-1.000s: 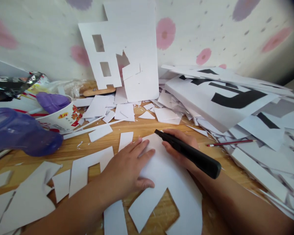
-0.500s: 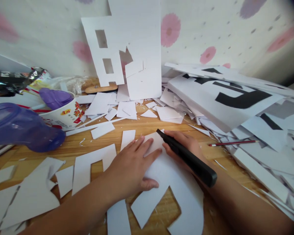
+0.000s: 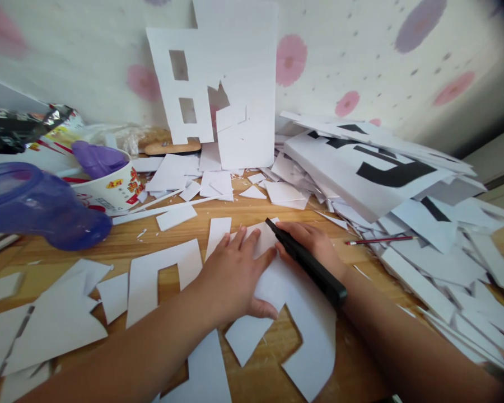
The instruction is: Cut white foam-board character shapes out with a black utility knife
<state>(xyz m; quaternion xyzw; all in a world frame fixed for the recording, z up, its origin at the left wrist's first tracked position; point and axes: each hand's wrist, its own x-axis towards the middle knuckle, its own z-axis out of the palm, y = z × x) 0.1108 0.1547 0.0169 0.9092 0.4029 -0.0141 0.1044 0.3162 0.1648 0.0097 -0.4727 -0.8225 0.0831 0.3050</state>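
My left hand (image 3: 238,272) lies flat with fingers spread on a white foam-board cutout (image 3: 312,324), pressing it against the table. In my right hand (image 3: 313,246) is a black utility knife (image 3: 308,266), held slantwise with its tip over the cutout's far edge. The blade itself is too small to make out. The cutout has a curved right side and an angular notch near the front. Left of my hand lies another angular white cutout (image 3: 145,274), partly behind my forearm. A narrow white strip (image 3: 218,230) shows just beyond my left fingertips.
A tall white board (image 3: 247,56) with openings stands against the flowered wall covering. At right are piled white scraps and printed sheets (image 3: 353,173), with a red pencil (image 3: 380,240). A blue translucent container (image 3: 75,215) and a paper cup (image 3: 113,187) stand at left.
The view has shifted slightly, moving the right-hand pile left in the picture. The cutout has turned a little under my left hand. My right hand still grips the knife near the far edge.
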